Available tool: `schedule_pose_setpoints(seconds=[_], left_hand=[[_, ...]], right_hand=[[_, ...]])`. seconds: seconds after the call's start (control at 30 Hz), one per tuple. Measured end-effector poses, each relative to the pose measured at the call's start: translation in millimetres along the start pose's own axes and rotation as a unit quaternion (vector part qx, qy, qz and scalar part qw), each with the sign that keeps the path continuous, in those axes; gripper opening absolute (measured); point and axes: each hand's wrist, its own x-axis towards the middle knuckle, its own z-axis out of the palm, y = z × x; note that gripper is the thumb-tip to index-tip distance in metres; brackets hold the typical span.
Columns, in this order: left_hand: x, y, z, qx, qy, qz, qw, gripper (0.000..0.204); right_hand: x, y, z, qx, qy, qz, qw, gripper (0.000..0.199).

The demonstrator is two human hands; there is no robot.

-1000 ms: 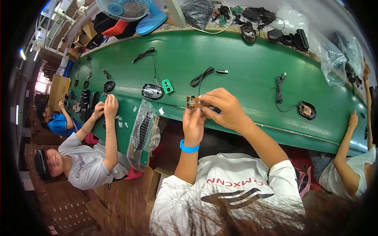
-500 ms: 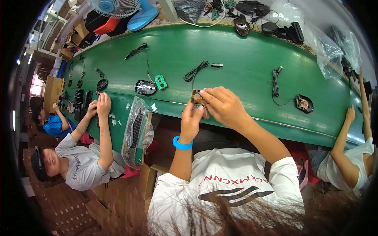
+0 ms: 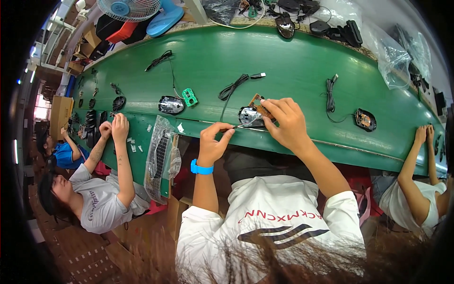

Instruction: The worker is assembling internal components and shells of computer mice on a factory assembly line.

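Observation:
Between the fingers and thumb of my right hand (image 3: 287,120) is a brown circuit board (image 3: 255,100), tilted over an opened black mouse shell (image 3: 247,116). The shell lies on the green work surface near its front edge. My left hand (image 3: 212,144), with a blue wristband, is to the left of the shell. Its thumb and forefinger pinch a thin cable (image 3: 236,126) beside the shell. A coiled black cable (image 3: 231,90) with a USB plug (image 3: 258,75) lies beyond my hands, its lead running down toward the left fingertips.
On the green belt (image 3: 293,61), another mouse shell (image 3: 171,105) lies beside a green circuit board (image 3: 189,97). An opened mouse (image 3: 365,119) is at right. A plastic-wrapped part (image 3: 161,156) sits by the left edge. Co-workers sit on both sides; a fan (image 3: 127,8) stands far left.
My hands have moved apart: the left went left and pinches the cable, the right shifted right with the board. The mouse shell under the board now shows.

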Motion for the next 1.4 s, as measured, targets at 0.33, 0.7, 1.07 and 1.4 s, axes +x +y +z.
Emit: schedule_pose_setpoints(seconds=[0.33, 0.7, 1.07, 1.4], left_hand=[[28.4, -15.1, 14.8, 0.116, 0.002, 0.064, 0.991, 0.012], [38.2, -24.5, 23.1, 0.152, -0.013, 0.191, 0.970, 0.018], [45.7, -20.5, 32.4, 0.219, -0.019, 0.238, 0.946, 0.017], [45.0, -18.5, 26.2, 0.304, -0.100, 0.248, 0.915, 0.019]], right_hand=[[-20.3, -11.0, 8.3, -0.027, -0.030, 0.038, 0.998, 0.046], [-19.1, -10.9, 10.9, -0.033, -0.055, 0.038, 0.997, 0.045], [-24.3, -1.0, 10.4, -0.036, -0.063, 0.053, 0.996, 0.047], [-25.6, 3.4, 5.1, -0.055, -0.058, 0.052, 0.995, 0.048]])
